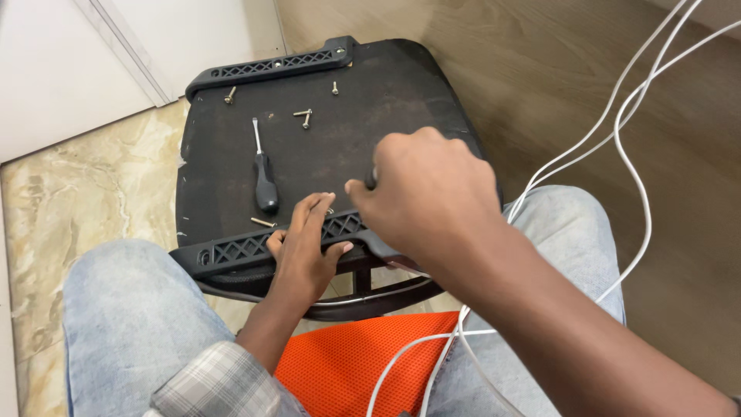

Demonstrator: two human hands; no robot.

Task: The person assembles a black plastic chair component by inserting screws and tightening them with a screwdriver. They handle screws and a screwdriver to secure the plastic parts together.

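While the left hand (302, 249) pressed flat on the near bracket (255, 247), fingers spread, nothing was held. The right hand (428, 193) was closed on a dark tool (371, 179). A screwdriver (264, 179) lay on the seat (370, 116).

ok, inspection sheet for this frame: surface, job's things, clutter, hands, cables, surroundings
Surface: upturned black seat base, scuffed, across the person's knees.
Job's things: near bracket under the left hand; dark tool handle in the right hand, its tip hidden.
Clutter: spare screwdriver lying loose; loose screws near the far bracket; one screw by the near bracket.
Hands: left hand fingers pressing the near bracket; right hand closed around the handle.
Cables: white cables trailing over the right knee.
Surroundings: wood floor, marble tile, orange mesh between the knees.
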